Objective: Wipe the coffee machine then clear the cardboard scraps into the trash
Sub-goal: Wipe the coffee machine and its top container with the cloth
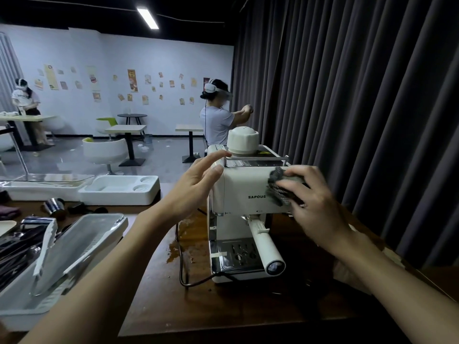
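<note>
- Right fingers (pixel 296 173) are curled close together over a dark cloth (pixel 278 187) and press it against the upper front of the machine (pixel 242 189), near its right corner.
- The right hand (pixel 316 203) covers most of the cloth; only the crumpled left edge shows, just right of the brand lettering.
- Left fingers (pixel 214 156) are straight and spread and hold nothing. The index tip reaches the machine's top left edge, beside the white cap (pixel 242 140).
- The left thumb sits at the upper left corner of the machine; whether it touches is hard to tell.
- The left hand (pixel 196 182) is thus at the machine's left side and the right hand at its front, with the body between them.
- The machine stands upright on a dark table (pixel 223 309), its handle (pixel 267 244) sticking out toward the camera over the drip tray (pixel 232 255).
- A brown spill (pixel 177 244) lies on the table just left of the base, crossed by the black cord (pixel 183 265).
- A brown flat piece (pixel 347 274), perhaps cardboard, lies right of the machine, partly hidden by the right forearm.
- A grey bin (pixel 82 244) sits at the left, well apart from the machine.
</note>
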